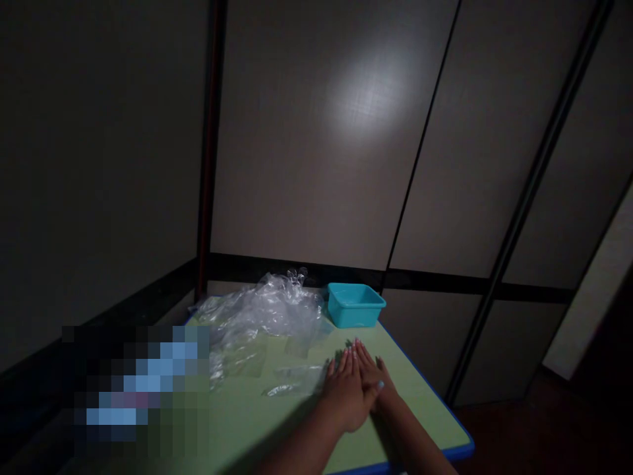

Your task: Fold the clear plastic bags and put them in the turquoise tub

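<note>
My left hand (345, 394) lies flat with fingers stretched forward, its thumb crossing over my right hand. Partly covered by it, my right hand (376, 377) also rests with straight fingers on the light green table (237, 435). A small clear plastic bag (299, 380) lies flat on the tabletop, its right end reaching my left hand; whether it runs beneath the fingers is hidden. Beyond the hands, a heap of crumpled clear plastic bags (270, 310) covers the far left of the table. Neither hand visibly grips anything.
A turquoise plastic basin (356, 315) stands at the table's far right corner. The table has a blue edge (420, 371). Tall panelled doors (316, 165) rise close behind it. At the lower left, a blurred-out patch (143, 389) hides what is there.
</note>
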A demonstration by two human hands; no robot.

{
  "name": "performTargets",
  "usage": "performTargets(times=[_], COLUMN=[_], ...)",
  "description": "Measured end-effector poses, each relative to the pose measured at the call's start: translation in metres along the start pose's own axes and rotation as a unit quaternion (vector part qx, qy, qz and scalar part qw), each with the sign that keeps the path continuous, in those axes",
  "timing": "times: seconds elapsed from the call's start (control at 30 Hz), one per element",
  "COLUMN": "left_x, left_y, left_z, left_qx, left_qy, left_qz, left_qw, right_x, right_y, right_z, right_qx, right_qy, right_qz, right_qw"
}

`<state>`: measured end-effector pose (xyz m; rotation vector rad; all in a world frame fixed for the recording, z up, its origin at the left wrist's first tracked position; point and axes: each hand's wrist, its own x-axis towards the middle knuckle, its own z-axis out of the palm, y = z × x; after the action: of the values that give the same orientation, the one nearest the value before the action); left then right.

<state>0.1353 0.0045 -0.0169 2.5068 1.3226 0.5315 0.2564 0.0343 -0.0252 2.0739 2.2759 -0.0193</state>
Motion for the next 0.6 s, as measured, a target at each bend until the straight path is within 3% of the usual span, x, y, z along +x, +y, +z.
performTargets(times=[0.33,0.6], left_x=[-0.015,-0.040], left_y=[-0.019,-0.055], left_z=[-0.003,-0.027], left_qx=[0.048,0.094], left_qy=[-0.014,-0.049], left_qz=[-0.029,-0.017], left_qw=[0.998,0.994], right_x=[-0.011,-0.010], right_y=[-0.003,-0.007], right_z=[-0.008,-0.008], right_qx=[0.021,0.052], right_qy=[0.016,0.068], right_qz=[-0.002,0.011], right_qw=[1.000,0.996])
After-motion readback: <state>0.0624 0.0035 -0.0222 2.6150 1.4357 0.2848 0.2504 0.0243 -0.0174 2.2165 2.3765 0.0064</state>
